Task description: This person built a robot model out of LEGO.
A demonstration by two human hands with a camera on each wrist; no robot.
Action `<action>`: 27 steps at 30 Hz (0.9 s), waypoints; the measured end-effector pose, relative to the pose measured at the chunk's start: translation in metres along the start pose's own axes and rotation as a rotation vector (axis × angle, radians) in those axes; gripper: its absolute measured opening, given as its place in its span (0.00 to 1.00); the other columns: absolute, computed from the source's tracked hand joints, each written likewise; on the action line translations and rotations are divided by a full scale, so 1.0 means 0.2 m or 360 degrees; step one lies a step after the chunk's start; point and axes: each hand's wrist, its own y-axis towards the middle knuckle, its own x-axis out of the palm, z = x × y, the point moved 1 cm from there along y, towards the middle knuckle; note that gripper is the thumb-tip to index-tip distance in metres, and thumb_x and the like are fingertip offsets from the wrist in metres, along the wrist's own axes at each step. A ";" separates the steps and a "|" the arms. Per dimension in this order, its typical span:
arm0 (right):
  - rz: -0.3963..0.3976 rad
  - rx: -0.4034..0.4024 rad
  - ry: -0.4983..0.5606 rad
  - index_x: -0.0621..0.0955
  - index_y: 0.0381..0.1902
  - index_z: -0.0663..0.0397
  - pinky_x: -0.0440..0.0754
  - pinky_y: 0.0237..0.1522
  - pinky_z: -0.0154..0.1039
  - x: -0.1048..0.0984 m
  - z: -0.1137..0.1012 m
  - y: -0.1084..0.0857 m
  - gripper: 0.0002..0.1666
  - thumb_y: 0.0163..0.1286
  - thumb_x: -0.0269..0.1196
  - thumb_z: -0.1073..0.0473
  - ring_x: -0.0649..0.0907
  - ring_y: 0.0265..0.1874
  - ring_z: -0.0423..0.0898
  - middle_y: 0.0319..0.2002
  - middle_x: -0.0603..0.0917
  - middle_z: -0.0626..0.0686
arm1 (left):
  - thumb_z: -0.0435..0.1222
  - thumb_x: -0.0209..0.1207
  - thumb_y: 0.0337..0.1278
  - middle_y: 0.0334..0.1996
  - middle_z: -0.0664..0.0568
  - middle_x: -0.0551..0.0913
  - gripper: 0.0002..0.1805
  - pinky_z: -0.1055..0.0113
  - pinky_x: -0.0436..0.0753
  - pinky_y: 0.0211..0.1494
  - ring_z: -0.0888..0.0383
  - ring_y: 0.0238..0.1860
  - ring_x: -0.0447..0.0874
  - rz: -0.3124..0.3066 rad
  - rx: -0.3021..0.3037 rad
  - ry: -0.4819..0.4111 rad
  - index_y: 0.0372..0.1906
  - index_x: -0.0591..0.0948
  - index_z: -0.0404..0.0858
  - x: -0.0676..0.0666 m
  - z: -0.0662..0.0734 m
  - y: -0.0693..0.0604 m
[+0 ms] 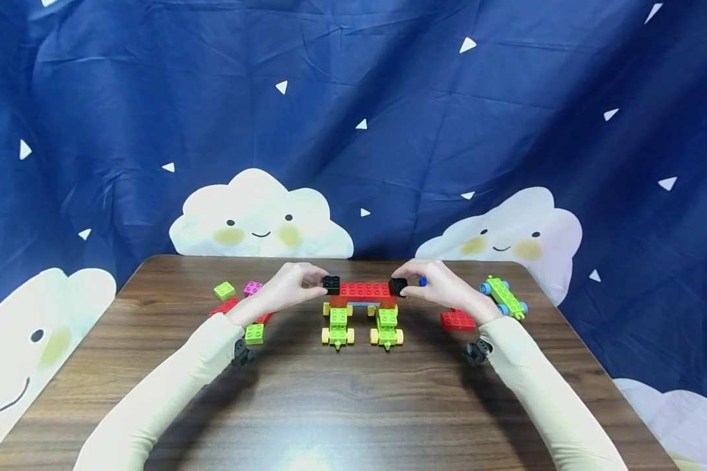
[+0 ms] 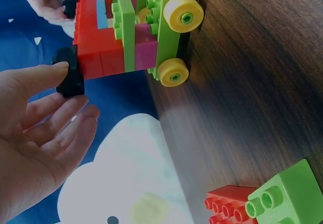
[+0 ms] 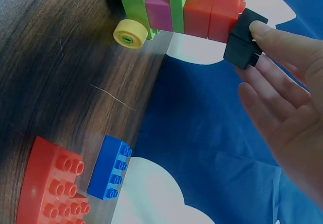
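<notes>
In the head view, a toy-brick structure has a red brick top [image 1: 364,290] above two green wheeled bases [image 1: 338,335] with yellow wheels. My left hand [image 1: 289,286] pinches a black brick [image 1: 331,284] at the top's left end. At the right end, another black brick [image 1: 397,286] is pinched by my right hand [image 1: 438,282]. The left wrist view shows the thumb and fingers around its black brick [image 2: 70,75], against the red bricks [image 2: 101,37]. In the right wrist view, the other black brick [image 3: 245,40] touches the red end, slightly tilted. Magenta bricks [image 3: 159,8] sit between green pieces.
Loose green, red and magenta bricks [image 1: 253,288] lie left of the structure. On the right are red bricks [image 1: 457,320], a blue brick [image 3: 109,167] and a green wheeled base [image 1: 505,297] with blue wheels. A blue cloth [image 1: 389,131] hangs behind the wooden table [image 1: 353,405].
</notes>
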 end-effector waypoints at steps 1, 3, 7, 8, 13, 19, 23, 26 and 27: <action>-0.0004 0.0009 -0.0002 0.84 0.53 0.53 0.83 0.53 0.53 0.00 0.00 0.00 0.20 0.62 0.70 0.59 0.85 0.48 0.49 0.49 0.88 0.52 | 0.35 0.67 0.57 0.43 0.41 0.89 0.19 0.56 0.87 0.50 0.50 0.44 0.89 0.0001 0.0002 0.0005 0.52 0.83 0.31 0.00 0.00 0.00; -0.0007 0.0030 0.0001 0.84 0.53 0.53 0.83 0.53 0.54 0.01 0.01 0.00 0.20 0.63 0.70 0.58 0.85 0.48 0.49 0.48 0.88 0.52 | 0.35 0.67 0.57 0.44 0.41 0.89 0.19 0.57 0.87 0.50 0.50 0.44 0.89 0.0001 0.0003 0.0009 0.52 0.83 0.31 0.01 -0.01 0.00; -0.0005 0.0050 -0.0002 0.85 0.52 0.55 0.83 0.52 0.52 0.01 0.00 0.00 0.19 0.62 0.70 0.59 0.85 0.46 0.49 0.48 0.88 0.53 | 0.35 0.67 0.57 0.43 0.41 0.89 0.19 0.58 0.87 0.50 0.50 0.43 0.89 0.0009 0.0006 0.0020 0.52 0.83 0.31 0.01 -0.01 0.00; -0.0004 0.0056 -0.0004 0.85 0.52 0.55 0.83 0.52 0.52 0.01 0.00 0.01 0.19 0.62 0.70 0.59 0.85 0.46 0.49 0.48 0.88 0.54 | 0.35 0.67 0.57 0.43 0.41 0.89 0.19 0.58 0.87 0.49 0.50 0.43 0.89 0.0011 0.0006 0.0019 0.52 0.83 0.31 0.01 -0.01 0.00; -0.0022 0.0083 -0.0030 0.85 0.52 0.57 0.84 0.51 0.51 0.01 -0.02 0.02 0.19 0.62 0.71 0.60 0.86 0.46 0.49 0.49 0.88 0.55 | 0.36 0.67 0.58 0.43 0.42 0.89 0.19 0.59 0.87 0.50 0.50 0.44 0.89 0.0007 -0.0004 0.0015 0.52 0.83 0.31 0.01 -0.01 0.00; -0.0044 0.0079 -0.0073 0.86 0.51 0.58 0.84 0.50 0.50 0.00 -0.03 0.03 0.19 0.61 0.71 0.61 0.85 0.46 0.49 0.49 0.89 0.56 | 0.36 0.67 0.58 0.43 0.42 0.89 0.19 0.59 0.87 0.50 0.51 0.43 0.89 0.0008 -0.0010 0.0027 0.52 0.83 0.31 0.01 -0.01 0.00; -0.0065 0.0022 -0.0119 0.86 0.50 0.58 0.83 0.52 0.52 0.00 -0.05 0.04 0.18 0.61 0.71 0.62 0.86 0.48 0.51 0.48 0.89 0.56 | 0.36 0.67 0.58 0.43 0.42 0.89 0.18 0.59 0.87 0.49 0.51 0.43 0.89 0.0019 0.0000 0.0021 0.51 0.84 0.31 0.01 -0.01 0.00; -0.0079 -0.0023 -0.0166 0.86 0.50 0.58 0.83 0.54 0.51 -0.01 -0.06 0.05 0.18 0.61 0.70 0.62 0.86 0.50 0.51 0.48 0.89 0.55 | 0.36 0.67 0.57 0.42 0.42 0.89 0.18 0.59 0.87 0.49 0.52 0.42 0.89 0.0026 0.0002 0.0016 0.51 0.84 0.31 0.01 -0.01 0.00; -0.0080 -0.0033 -0.0178 0.86 0.50 0.58 0.83 0.54 0.51 -0.01 -0.06 0.06 0.18 0.61 0.71 0.62 0.86 0.50 0.51 0.48 0.89 0.55 | 0.36 0.67 0.57 0.42 0.43 0.89 0.18 0.59 0.87 0.49 0.52 0.42 0.89 0.0025 0.0001 0.0017 0.51 0.84 0.32 0.01 -0.02 0.00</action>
